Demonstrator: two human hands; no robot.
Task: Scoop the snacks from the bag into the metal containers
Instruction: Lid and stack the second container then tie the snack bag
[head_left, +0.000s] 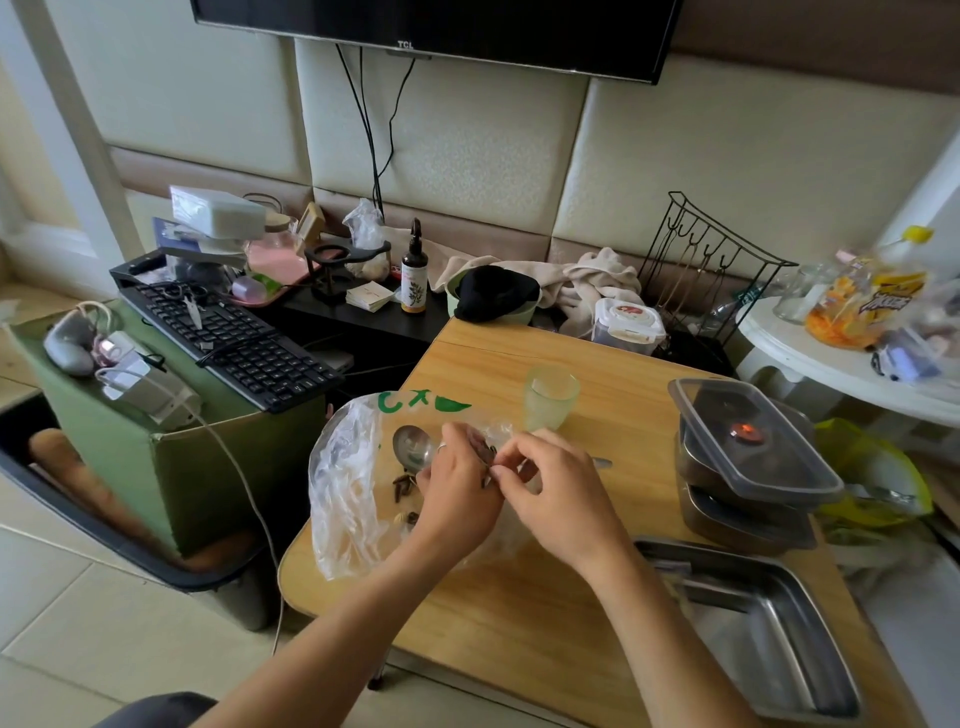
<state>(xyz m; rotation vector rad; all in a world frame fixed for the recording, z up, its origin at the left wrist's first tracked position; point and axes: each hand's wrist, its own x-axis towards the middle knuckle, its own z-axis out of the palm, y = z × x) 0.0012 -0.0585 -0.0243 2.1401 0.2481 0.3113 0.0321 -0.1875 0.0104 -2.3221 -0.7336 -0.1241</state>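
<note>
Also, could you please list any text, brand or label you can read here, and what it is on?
"TCL": lower edge of the television.
Green print on the plastic bag: not legible.
Brown bottle label and yellow snack packet: too blurred to read.

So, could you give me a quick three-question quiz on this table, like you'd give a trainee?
1. True or false: the cup stands left of the bag.
2. The lid on the stacked containers is: A) clear plastic B) wood C) metal.
3. Fill in: the left hand and right hand both pinch the ____.

Key: 1 false, it stands to the right of the bag and farther back; 2 A; 3 bag.
</note>
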